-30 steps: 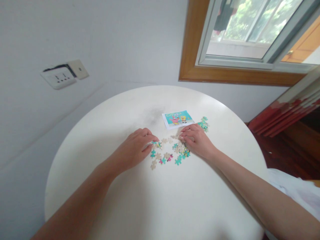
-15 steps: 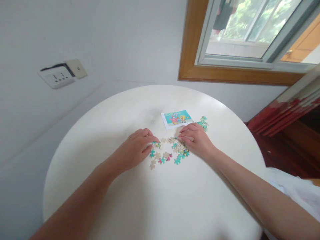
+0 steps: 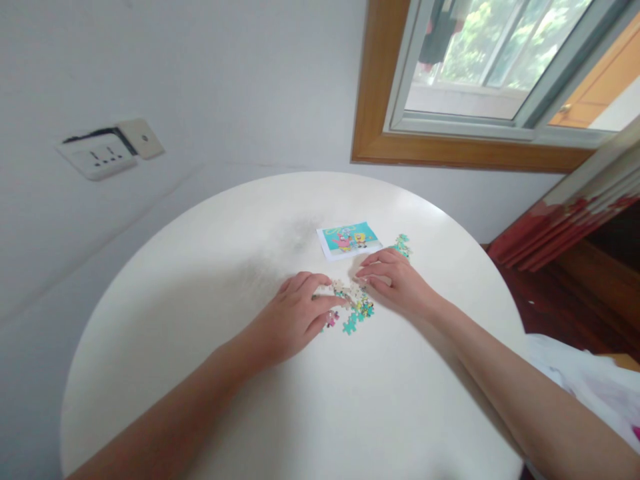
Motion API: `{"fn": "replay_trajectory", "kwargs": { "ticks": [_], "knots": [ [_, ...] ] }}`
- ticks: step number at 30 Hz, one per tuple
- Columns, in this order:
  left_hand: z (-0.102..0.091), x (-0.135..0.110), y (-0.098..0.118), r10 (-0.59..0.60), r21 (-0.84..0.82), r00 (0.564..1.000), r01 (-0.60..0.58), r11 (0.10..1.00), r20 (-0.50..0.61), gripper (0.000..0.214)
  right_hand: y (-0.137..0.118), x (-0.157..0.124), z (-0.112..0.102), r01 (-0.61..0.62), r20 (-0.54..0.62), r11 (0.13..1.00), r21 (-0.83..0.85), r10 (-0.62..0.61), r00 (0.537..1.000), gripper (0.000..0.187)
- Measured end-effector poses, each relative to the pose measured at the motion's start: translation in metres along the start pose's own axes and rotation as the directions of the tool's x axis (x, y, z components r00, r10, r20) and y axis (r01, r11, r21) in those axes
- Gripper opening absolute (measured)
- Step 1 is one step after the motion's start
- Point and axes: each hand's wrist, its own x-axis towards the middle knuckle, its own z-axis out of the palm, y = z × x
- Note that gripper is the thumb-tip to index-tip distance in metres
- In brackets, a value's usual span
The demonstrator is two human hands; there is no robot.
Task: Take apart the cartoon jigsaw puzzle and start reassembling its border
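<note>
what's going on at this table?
A person has both bare hands at a pile of jigsaw pieces on a white table. The left hand spreads over its left side; the right hand is at its right, grip unclear. Beyond lies a cartoon picture, with a smaller cluster of pieces to its right.

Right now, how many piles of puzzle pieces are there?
2: the near pile between the left hand and right hand, the far pile right of the card. Hands may hide more.
</note>
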Motion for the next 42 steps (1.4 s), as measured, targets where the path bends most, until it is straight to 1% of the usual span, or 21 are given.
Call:
{"fn": "replay_trajectory", "kwargs": {
  "ticks": [4, 7, 12, 15, 18, 20, 23, 25, 27, 29, 32, 34, 37, 39, 42],
  "knots": [
    [-0.005, -0.004, -0.006, -0.008, -0.024, 1.0, 0.008, 1.0, -0.008, 0.029, -0.001, -0.003, -0.008, 0.008, 0.084, 1.0, -0.03, -0.006, 0.996, 0.019],
    [-0.006, -0.005, -0.008, -0.007, -0.047, 1.0, 0.006, 0.999, -0.014, 0.026, -0.005, -0.004, -0.011, -0.013, 0.135, 0.998, -0.058, 0.021, 0.991, 0.019],
    [-0.004, -0.003, -0.007, -0.015, -0.066, 0.999, 0.013, 0.998, -0.034, 0.02, -0.008, -0.006, -0.015, -0.069, 0.163, 0.989, -0.131, 0.09, 0.983, 0.018],
    [-0.003, -0.003, -0.006, -0.017, -0.077, 0.999, 0.014, 0.997, -0.036, 0.025, -0.007, -0.007, -0.015, -0.08, 0.165, 0.985, -0.153, 0.105, 0.981, 0.019],
    [-0.005, -0.003, -0.007, 0.001, -0.075, 0.999, -0.004, 0.997, -0.049, 0.036, -0.005, -0.007, -0.014, -0.059, 0.176, 0.989, -0.139, 0.083, 0.981, 0.023],
    [-0.009, -0.004, -0.01, -0.003, -0.061, 0.997, -0.001, 0.998, -0.075, 0.038, -0.004, -0.006, -0.015, -0.043, 0.192, 0.991, -0.125, 0.067, 0.979, 0.026],
    [-0.017, -0.007, -0.019, -0.059, -0.012, 0.992, 0.058, 0.998, -0.114, 0.03, -0.002, -0.006, -0.017, -0.026, 0.208, 0.994, -0.11, 0.049, 0.977, 0.027],
    [-0.023, -0.009, -0.026, -0.111, 0.036, 0.986, 0.117, 0.993, -0.127, 0.021, -0.002, -0.006, -0.018, -0.017, 0.213, 0.995, -0.094, 0.037, 0.976, 0.022],
    [-0.027, -0.01, -0.032, -0.14, 0.063, 0.982, 0.149, 0.987, -0.125, 0.017, -0.003, -0.006, -0.019, -0.014, 0.222, 0.998, -0.065, 0.028, 0.975, 0.016],
    [-0.028, -0.011, -0.035, -0.153, 0.071, 0.98, 0.162, 0.984, -0.124, 0.017, -0.005, -0.006, -0.019, -0.012, 0.236, 0.999, -0.038, 0.021, 0.972, 0.017],
    [-0.026, -0.01, -0.034, -0.149, 0.059, 0.982, 0.157, 0.986, -0.114, 0.016, -0.006, -0.006, -0.02, -0.01, 0.252, 0.999, -0.042, 0.02, 0.968, 0.016],
    [-0.025, -0.009, -0.032, -0.143, 0.047, 0.984, 0.148, 0.988, -0.109, 0.016, -0.005, -0.005, -0.022, -0.006, 0.242, 0.999, -0.048, 0.018, 0.97, 0.015],
    [-0.024, -0.009, -0.031, -0.143, 0.034, 0.983, 0.148, 0.988, -0.118, 0.016, -0.005, -0.006, -0.024, 0.007, 0.225, 1.0, -0.007, -0.005, 0.974, 0.014],
    [-0.024, -0.009, -0.03, -0.146, 0.031, 0.982, 0.151, 0.988, -0.12, 0.016, -0.007, -0.006, -0.026, 0.02, 0.243, 0.999, 0.04, -0.029, 0.969, 0.014],
    [-0.025, -0.009, -0.03, -0.148, 0.034, 0.982, 0.152, 0.988, -0.115, 0.016, -0.011, -0.007, -0.027, 0.049, 0.308, 0.995, 0.087, -0.073, 0.948, 0.014]
  ]
}}
